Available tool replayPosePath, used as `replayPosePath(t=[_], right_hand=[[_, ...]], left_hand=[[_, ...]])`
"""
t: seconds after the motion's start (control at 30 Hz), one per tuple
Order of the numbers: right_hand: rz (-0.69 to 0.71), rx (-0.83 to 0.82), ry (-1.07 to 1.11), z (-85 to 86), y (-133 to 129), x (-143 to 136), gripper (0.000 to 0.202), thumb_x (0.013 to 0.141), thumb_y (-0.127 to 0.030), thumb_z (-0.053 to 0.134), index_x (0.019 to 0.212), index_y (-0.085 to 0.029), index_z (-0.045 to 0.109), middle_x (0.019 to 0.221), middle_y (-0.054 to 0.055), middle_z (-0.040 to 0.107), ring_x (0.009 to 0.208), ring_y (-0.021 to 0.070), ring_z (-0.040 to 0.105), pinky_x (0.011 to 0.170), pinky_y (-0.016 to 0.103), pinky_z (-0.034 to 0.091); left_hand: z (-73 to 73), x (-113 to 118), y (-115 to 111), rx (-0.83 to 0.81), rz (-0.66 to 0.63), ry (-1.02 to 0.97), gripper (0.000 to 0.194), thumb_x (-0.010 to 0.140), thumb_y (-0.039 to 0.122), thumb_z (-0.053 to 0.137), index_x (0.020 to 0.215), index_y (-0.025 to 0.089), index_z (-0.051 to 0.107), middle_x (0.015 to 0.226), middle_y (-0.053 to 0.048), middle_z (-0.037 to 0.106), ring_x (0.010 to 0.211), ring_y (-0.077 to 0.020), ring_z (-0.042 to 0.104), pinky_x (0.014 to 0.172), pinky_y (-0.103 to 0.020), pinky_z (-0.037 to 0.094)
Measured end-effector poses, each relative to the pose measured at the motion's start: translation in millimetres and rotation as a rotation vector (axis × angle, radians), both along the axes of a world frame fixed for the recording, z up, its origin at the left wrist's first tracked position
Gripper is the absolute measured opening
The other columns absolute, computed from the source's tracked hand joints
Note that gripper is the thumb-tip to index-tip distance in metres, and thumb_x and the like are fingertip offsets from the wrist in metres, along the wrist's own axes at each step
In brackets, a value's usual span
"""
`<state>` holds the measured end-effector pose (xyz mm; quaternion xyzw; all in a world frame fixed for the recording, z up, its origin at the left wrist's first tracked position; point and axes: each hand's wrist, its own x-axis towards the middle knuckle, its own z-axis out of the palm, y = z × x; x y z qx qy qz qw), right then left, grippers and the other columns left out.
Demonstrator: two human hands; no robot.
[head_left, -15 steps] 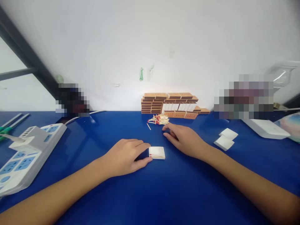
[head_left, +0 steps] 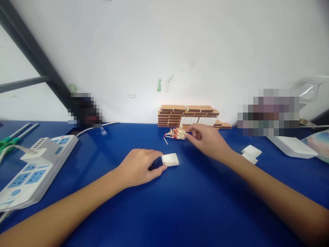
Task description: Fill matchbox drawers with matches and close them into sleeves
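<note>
My left hand (head_left: 141, 168) grips the left end of a small white matchbox tray (head_left: 170, 158) between thumb and fingers. The tray lies on the blue table, with a red match head showing near its front left corner. At the right side of a loose pile of red-headed matches (head_left: 177, 133), my right hand (head_left: 205, 139) pinches at the stick ends with thumb and index finger; how many sticks are between them is hard to see. A single match (head_left: 166, 141) lies in front of the pile.
Stacked brown matchboxes (head_left: 171, 118) stand against the wall behind the pile. Two white trays (head_left: 251, 151) lie beyond my right forearm. A power strip (head_left: 38, 171) with a plugged-in adapter and green-handled scissors (head_left: 10, 142) are on the left. A white box (head_left: 293, 145) sits at the right.
My right hand has moved forward to the match pile, its fingertips now at the stick ends. The tray in my left hand has tilted slightly. The camera view has shifted a little.
</note>
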<state>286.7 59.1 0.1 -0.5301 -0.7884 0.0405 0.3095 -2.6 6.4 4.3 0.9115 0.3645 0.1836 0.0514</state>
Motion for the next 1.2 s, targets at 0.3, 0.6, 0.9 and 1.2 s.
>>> replayPosePath(t=[0.3,0.6,0.9,1.2], right_hand=[[0.001,-0.071,-0.347,13.0,24,-7,0.017,0.099,-0.031,0.063,0.103,-0.019,0.073,0.106,0.01,0.069,0.085,0.0227,0.065,0.07,0.032,0.042],[-0.052,-0.012,-0.615,12.2,21,-15,0.025,0.106,-0.027,0.052,0.099,-0.013,0.071,0.105,0.013,0.069,0.099,0.0269,0.066,0.072,0.034,0.041],[-0.089,-0.024,-0.589,13.8,20,-16,0.02,0.102,-0.028,0.055,0.099,-0.014,0.068,0.103,0.012,0.069,0.087,0.0237,0.067,0.064,0.032,0.036],[-0.107,-0.104,-0.452,12.6,21,-12,0.016,0.099,-0.029,0.059,0.088,-0.018,0.064,0.097,0.009,0.07,0.081,0.0222,0.064,0.065,0.032,0.036]], left_hand=[[-1.1,-3,3,-0.037,0.021,0.007,0.029,0.099,0.044,0.062,0.115,0.022,0.073,0.074,0.002,0.067,0.062,-0.0137,0.059,0.058,-0.027,0.037],[-3.5,-4,6,-0.036,0.013,0.0,0.03,0.099,0.045,0.061,0.115,0.022,0.072,0.076,0.002,0.067,0.062,-0.0135,0.059,0.059,-0.027,0.037],[-3.0,-3,5,-0.045,0.012,0.002,0.03,0.099,0.044,0.062,0.116,0.022,0.072,0.076,0.002,0.067,0.062,-0.0134,0.059,0.059,-0.027,0.037],[-4.0,-4,6,-0.041,0.004,0.008,0.031,0.099,0.045,0.062,0.116,0.022,0.072,0.077,0.001,0.068,0.063,-0.0138,0.06,0.06,-0.028,0.039]])
